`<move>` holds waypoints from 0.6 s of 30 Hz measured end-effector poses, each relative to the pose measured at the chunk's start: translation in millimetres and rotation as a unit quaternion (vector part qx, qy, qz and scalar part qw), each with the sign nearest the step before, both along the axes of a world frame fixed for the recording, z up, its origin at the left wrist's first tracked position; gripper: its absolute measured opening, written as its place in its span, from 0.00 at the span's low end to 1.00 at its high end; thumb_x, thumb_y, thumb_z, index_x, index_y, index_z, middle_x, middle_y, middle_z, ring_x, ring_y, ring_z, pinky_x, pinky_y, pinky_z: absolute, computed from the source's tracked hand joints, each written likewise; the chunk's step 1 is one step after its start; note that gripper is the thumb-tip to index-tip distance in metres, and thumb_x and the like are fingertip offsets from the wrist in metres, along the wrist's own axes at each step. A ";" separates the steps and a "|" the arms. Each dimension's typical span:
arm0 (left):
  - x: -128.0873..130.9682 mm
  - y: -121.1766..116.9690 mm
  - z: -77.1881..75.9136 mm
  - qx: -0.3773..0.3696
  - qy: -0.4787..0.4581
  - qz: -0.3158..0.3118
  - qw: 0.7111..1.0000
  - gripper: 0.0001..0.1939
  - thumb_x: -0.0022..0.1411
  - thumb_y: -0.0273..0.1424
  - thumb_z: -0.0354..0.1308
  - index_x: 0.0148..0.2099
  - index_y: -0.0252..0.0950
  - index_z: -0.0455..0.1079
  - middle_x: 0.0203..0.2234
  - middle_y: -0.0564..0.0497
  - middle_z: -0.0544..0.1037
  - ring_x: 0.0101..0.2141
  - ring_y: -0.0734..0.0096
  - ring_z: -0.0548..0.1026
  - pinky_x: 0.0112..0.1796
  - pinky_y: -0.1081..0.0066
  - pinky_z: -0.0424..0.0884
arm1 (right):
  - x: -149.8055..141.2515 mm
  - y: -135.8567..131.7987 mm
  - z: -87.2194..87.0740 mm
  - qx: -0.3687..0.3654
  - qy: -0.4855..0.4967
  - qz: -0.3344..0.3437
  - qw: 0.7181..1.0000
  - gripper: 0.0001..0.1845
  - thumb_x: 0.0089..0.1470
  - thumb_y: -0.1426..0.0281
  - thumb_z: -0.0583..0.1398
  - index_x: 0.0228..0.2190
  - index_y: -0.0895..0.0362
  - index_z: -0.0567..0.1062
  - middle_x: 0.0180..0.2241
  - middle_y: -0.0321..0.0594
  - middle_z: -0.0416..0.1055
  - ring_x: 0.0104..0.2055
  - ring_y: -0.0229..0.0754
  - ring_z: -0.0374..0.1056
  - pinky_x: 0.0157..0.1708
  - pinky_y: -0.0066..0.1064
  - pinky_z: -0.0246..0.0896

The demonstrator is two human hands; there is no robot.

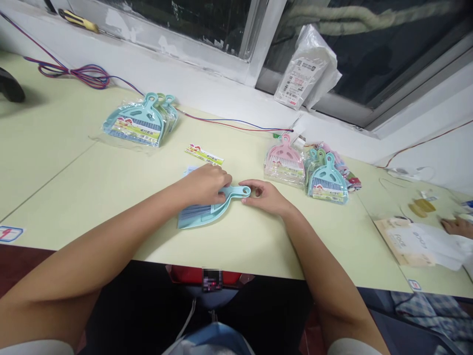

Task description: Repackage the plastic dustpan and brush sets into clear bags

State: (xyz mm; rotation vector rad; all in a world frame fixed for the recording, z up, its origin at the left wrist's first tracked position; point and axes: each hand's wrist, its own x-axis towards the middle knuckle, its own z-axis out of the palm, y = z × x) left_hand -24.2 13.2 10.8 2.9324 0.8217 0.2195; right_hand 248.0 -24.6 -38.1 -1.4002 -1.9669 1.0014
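A light-blue dustpan (218, 215) lies on the table before me, with a small matching hand brush (195, 211) resting in it, its grey-blue bristles to the left. My left hand (207, 185) is on top, its fingers curled down on the brush and covering much of it. At the handle's right end, my right hand (268, 197) has its thumb and forefinger on either side of the hanging hole. Just beyond the left hand lies a printed card label (204, 154).
Wrapped blue and green dustpan sets (138, 121) stand at the back left. A wrapped pink set (284, 160) and a blue set (328, 180) are at the right. Thin cables (88, 74) run along the wall. Another person's hand (458, 227) is at far right, near paper packaging (406, 241).
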 end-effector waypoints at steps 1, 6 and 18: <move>0.4 -0.4 -0.5 -0.002 -0.002 -0.002 1.000 0.08 0.62 0.31 0.59 0.41 0.35 0.78 0.36 0.44 0.83 0.39 0.53 0.79 0.42 0.58 0.68 | -0.3 -0.1 -0.1 0.001 0.000 -0.001 1.000 0.30 0.51 0.59 0.74 0.55 0.50 0.82 0.51 0.41 0.81 0.46 0.47 0.73 0.41 0.37 0.64; 1.4 -2.3 -1.1 -0.010 -0.006 -0.005 1.000 0.09 0.62 0.31 0.59 0.42 0.35 0.78 0.36 0.44 0.83 0.39 0.54 0.79 0.41 0.59 0.67 | -0.3 -0.2 -0.5 0.001 0.007 -0.002 1.000 0.30 0.51 0.59 0.74 0.55 0.51 0.82 0.51 0.41 0.81 0.46 0.47 0.73 0.42 0.37 0.66; 8.2 -12.1 -6.0 0.001 0.024 0.029 0.999 0.05 0.62 0.31 0.58 0.39 0.37 0.74 0.35 0.43 0.83 0.38 0.52 0.79 0.40 0.57 0.67 | -3.7 -3.9 -2.1 -0.108 0.138 -0.022 0.984 0.32 0.46 0.65 0.77 0.52 0.53 0.80 0.43 0.41 0.82 0.44 0.45 0.78 0.48 0.40 0.76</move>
